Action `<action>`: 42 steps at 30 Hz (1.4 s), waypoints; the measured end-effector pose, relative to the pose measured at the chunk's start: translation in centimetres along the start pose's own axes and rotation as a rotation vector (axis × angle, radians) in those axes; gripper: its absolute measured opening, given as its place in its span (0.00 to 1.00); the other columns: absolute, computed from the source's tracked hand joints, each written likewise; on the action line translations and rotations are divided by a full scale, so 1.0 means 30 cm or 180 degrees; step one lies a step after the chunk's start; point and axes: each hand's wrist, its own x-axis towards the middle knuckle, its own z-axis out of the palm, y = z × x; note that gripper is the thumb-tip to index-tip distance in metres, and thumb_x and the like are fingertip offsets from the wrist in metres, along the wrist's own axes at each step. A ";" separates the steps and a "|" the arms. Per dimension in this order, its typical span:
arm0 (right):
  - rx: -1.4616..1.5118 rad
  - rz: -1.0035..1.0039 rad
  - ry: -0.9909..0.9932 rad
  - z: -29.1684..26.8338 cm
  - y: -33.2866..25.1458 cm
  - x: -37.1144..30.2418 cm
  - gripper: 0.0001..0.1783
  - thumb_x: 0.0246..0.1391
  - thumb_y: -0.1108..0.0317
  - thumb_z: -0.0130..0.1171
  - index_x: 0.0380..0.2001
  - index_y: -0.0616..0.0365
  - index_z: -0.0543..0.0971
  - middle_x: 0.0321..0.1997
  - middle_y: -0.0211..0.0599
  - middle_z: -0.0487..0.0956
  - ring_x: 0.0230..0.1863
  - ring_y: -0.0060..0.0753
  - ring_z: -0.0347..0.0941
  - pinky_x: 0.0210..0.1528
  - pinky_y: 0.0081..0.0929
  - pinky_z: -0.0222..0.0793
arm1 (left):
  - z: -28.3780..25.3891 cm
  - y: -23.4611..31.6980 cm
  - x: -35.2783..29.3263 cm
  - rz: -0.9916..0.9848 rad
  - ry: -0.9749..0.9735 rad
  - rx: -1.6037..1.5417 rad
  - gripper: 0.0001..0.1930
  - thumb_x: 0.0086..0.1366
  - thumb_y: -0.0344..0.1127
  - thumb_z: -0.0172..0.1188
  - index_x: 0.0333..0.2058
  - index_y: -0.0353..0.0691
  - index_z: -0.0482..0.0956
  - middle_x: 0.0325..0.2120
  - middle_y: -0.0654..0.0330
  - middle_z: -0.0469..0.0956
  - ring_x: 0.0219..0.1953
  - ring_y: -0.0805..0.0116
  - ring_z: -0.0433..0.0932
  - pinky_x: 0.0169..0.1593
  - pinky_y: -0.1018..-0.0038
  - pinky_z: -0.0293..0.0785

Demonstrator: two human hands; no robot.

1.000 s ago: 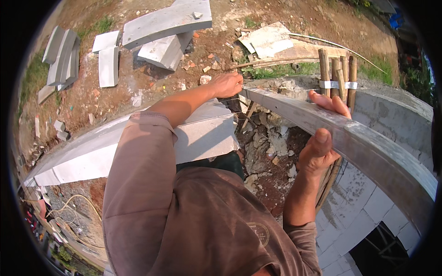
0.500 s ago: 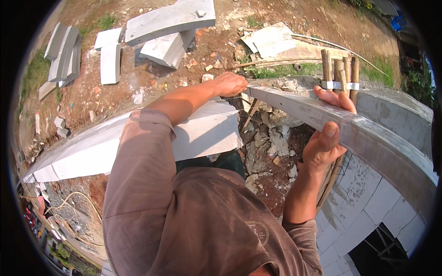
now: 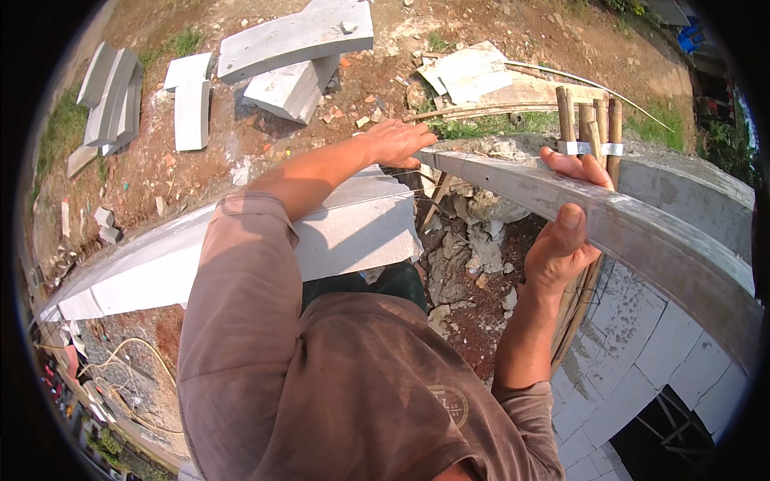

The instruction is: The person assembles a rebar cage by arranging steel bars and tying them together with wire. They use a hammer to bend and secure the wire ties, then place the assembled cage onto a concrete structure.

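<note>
As the long bar [image 3: 497,175] runs rightward beyond the block wall [image 3: 361,232], your right hand [image 3: 569,216] clasps it, apparently for steadiness; your loosely open left hand [image 3: 397,143] is at one end, contact unclear.

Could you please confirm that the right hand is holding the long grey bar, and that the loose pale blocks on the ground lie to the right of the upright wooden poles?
Not quite: the head view shows the loose pale blocks to the left of the upright wooden poles. The right hand is indeed holding the long grey bar.
</note>
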 end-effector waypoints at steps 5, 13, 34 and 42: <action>-0.0015 -0.0002 0.0022 -0.001 0.009 -0.001 0.32 0.53 0.48 0.55 0.51 0.66 0.68 0.39 0.49 0.78 0.45 0.43 0.75 0.54 0.41 0.65 | 0.053 -0.054 0.005 0.0716 0.0429 0.0993 0.19 0.63 0.41 0.51 0.53 0.48 0.68 0.52 0.58 0.70 0.46 0.62 0.75 0.48 0.64 0.69; -0.0110 0.0036 0.0031 -0.001 0.014 -0.004 0.35 0.53 0.45 0.54 0.51 0.66 0.67 0.40 0.50 0.77 0.45 0.46 0.75 0.54 0.43 0.65 | 0.109 -0.087 0.009 0.0982 0.0711 0.1017 0.15 0.65 0.39 0.48 0.50 0.50 0.71 0.53 0.63 0.71 0.43 0.70 0.76 0.44 0.71 0.70; -0.0063 0.0332 0.0115 0.014 0.007 -0.005 0.42 0.49 0.37 0.56 0.52 0.64 0.63 0.41 0.45 0.74 0.47 0.44 0.72 0.57 0.46 0.61 | 0.195 -0.035 0.007 0.0350 0.1567 -0.0780 0.08 0.62 0.39 0.56 0.31 0.41 0.76 0.27 0.60 0.73 0.26 0.67 0.73 0.31 0.68 0.66; -0.0082 0.0354 0.0128 0.021 0.003 -0.001 0.42 0.48 0.36 0.56 0.52 0.63 0.63 0.41 0.46 0.74 0.46 0.44 0.72 0.57 0.46 0.62 | 0.093 0.037 0.095 -0.2199 -0.0080 -0.2947 0.18 0.63 0.44 0.44 0.27 0.35 0.74 0.22 0.49 0.75 0.28 0.52 0.76 0.38 0.57 0.70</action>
